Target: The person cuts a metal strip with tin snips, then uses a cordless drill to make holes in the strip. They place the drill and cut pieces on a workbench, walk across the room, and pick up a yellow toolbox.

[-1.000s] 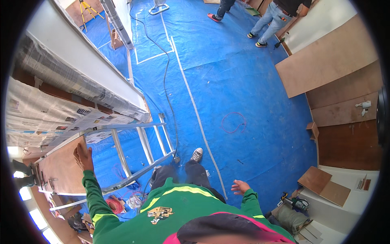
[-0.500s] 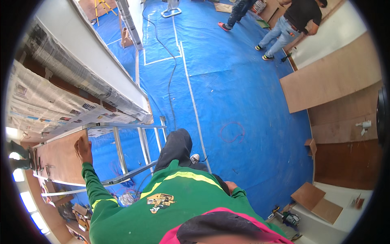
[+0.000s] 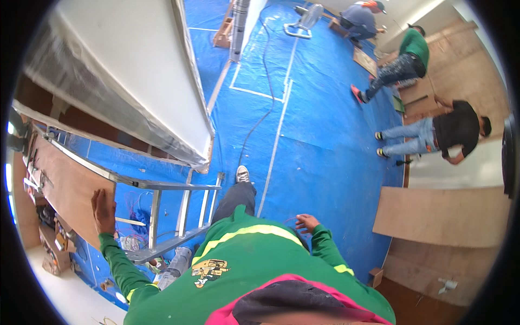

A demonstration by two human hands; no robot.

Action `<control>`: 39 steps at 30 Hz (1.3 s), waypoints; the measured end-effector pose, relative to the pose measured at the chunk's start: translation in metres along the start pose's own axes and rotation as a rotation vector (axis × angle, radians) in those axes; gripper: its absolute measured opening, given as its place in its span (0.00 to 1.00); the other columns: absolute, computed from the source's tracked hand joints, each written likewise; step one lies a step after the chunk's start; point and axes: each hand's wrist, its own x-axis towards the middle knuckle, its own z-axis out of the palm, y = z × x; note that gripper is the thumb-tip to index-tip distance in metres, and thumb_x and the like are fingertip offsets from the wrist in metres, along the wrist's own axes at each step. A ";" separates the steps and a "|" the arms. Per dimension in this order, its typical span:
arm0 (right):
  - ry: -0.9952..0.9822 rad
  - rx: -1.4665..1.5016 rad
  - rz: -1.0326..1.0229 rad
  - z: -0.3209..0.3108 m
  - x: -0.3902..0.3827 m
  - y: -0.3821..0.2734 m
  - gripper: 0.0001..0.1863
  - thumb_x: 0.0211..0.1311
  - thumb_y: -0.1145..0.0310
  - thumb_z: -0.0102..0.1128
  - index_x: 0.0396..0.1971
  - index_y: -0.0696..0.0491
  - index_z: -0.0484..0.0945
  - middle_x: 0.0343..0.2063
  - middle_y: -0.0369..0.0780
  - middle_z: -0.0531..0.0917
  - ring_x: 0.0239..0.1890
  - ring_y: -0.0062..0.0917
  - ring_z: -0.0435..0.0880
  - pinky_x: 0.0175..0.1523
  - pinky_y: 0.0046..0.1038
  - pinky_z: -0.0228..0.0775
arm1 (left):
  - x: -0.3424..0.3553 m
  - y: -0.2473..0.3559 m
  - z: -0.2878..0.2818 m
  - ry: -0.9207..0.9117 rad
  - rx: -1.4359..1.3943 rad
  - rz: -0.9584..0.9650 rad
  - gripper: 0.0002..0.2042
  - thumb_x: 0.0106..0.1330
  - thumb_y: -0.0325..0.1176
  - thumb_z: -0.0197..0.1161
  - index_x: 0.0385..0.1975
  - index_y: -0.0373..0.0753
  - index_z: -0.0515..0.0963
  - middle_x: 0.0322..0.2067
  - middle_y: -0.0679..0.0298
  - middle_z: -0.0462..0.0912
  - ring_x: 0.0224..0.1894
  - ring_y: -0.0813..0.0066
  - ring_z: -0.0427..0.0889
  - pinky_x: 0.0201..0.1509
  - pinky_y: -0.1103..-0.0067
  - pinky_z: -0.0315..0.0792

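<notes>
My left hand (image 3: 104, 212) lies flat on the near end of a brown wooden board (image 3: 76, 181), fingers stretched out. This board tops a metal trestle with ladder-like legs (image 3: 181, 187), at my left side. A few dark hand tools (image 3: 39, 176), too small to name, rest toward the board's far end. On my right, beside my waist, my right hand (image 3: 307, 223) hangs in the air with loosely bent fingers apart and nothing in it. Below me, one sneaker (image 3: 242, 174) is set forward on the blue floor sheet (image 3: 319, 162).
A masked white wall (image 3: 135, 59) juts in at the left. A cable (image 3: 254, 122) runs over the sheet toward a machine on a metal frame (image 3: 306, 24). Three people work at the right and far right. Plywood panels (image 3: 439, 216) lean at the right.
My view has swung left, and the room appears shifted. One foot has come forward past the trestle's end. My right hand has risen into fuller view; my left hand stays on the board.
</notes>
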 end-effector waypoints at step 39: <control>-0.546 -0.898 -0.926 0.216 0.143 -1.363 0.32 0.78 0.46 0.64 0.69 0.54 0.77 0.51 0.39 0.87 0.47 0.24 0.89 0.46 0.30 0.79 | 0.463 0.362 0.467 0.256 -0.902 -1.565 0.25 0.76 0.40 0.69 0.65 0.29 0.78 0.52 0.44 0.88 0.57 0.50 0.89 0.61 0.60 0.82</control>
